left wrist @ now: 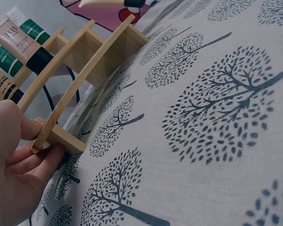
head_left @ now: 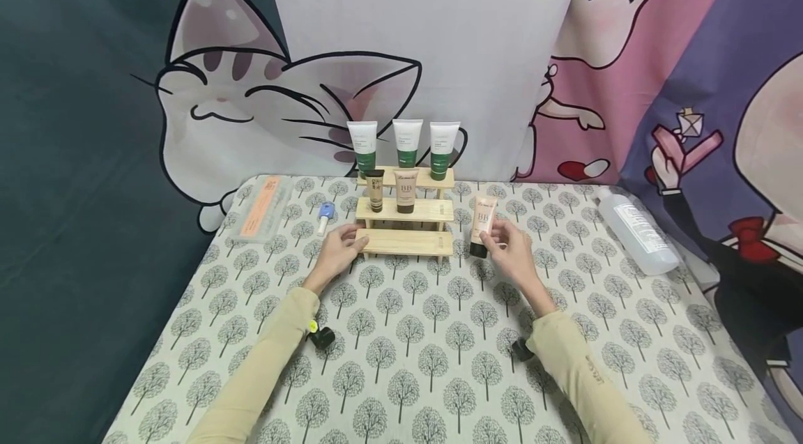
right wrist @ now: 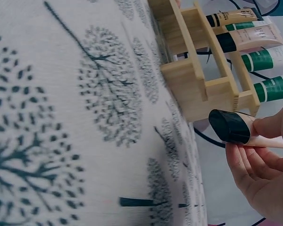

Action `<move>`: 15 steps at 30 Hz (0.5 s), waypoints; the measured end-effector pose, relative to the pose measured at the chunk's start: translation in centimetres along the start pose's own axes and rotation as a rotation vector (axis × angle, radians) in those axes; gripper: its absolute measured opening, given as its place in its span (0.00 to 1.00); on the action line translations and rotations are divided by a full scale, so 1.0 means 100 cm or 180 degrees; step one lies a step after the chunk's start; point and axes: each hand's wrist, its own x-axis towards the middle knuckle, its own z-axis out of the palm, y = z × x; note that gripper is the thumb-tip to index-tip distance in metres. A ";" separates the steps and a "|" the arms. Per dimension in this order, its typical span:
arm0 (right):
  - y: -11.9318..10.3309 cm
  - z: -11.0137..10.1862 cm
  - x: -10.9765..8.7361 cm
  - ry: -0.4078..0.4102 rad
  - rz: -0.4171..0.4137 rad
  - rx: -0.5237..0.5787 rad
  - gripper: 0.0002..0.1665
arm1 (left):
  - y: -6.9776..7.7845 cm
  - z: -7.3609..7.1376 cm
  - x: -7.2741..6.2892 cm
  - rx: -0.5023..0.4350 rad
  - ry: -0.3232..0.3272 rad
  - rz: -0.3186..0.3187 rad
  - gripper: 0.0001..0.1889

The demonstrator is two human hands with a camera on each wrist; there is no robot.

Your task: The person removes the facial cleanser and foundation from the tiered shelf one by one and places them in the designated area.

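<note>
My left hand [head_left: 339, 251] grips the left end of the three-step pale wooden rack [head_left: 404, 242] on the tree-patterned desk [head_left: 439, 353]. My right hand [head_left: 511, 249] pinches a beige black-capped cosmetic tube [head_left: 483, 224], upright just right of the rack.

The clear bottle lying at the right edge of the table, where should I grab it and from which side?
Grip the clear bottle around the middle of its body, coming down from above with fingers across its width. It lies on its side, long axis running away from you, so the round body offers two opposite flanks. The cap end at the far side looks narrower and less secure.
</note>
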 end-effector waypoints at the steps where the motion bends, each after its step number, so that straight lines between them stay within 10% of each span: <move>1: 0.002 0.001 0.000 -0.0030 0.0048 0.0004 0.22 | 0.000 0.000 0.000 -0.0010 0.0005 0.0003 0.27; 15: 0.017 0.013 0.000 -0.0330 0.0258 -0.0234 0.24 | -0.003 0.000 0.002 -0.0035 -0.0005 0.0001 0.27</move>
